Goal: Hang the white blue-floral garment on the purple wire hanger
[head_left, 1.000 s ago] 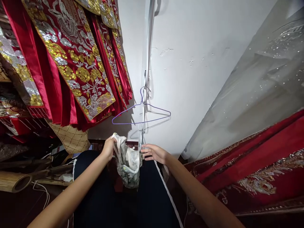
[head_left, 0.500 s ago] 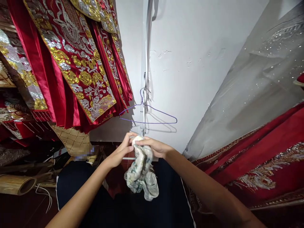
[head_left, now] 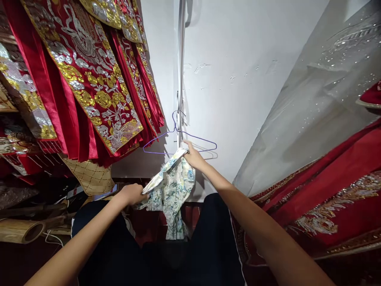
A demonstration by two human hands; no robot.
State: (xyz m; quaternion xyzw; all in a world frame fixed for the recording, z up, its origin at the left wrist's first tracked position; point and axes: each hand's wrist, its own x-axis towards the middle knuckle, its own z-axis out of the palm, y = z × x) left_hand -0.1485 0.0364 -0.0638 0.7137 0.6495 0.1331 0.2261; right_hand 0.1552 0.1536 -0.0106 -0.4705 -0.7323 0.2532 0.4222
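A pale floral garment (head_left: 172, 186) hangs stretched between my two hands. My right hand (head_left: 193, 155) is closed on its upper corner, raised close under a purple wire hanger (head_left: 178, 140) that hangs from a white metal rail (head_left: 179, 71) on the wall. Lower and to the left, my left hand (head_left: 132, 194) is closed on the other end of the cloth. The rest of the garment drops down over my dark trousers (head_left: 202, 246).
Red robes with gold and silver embroidery (head_left: 89, 79) hang at upper left. A silver sheer cloth (head_left: 321, 103) and red embroidered fabric (head_left: 327, 206) fill the right. Bamboo tubes (head_left: 20, 230), cables and a quilted gold cloth (head_left: 89, 174) lie at lower left. A white wall (head_left: 238, 59) is ahead.
The bunched cloth has been pulled open. My right hand rose with one end up to the hanger, and my left hand moved down and left with the other end.
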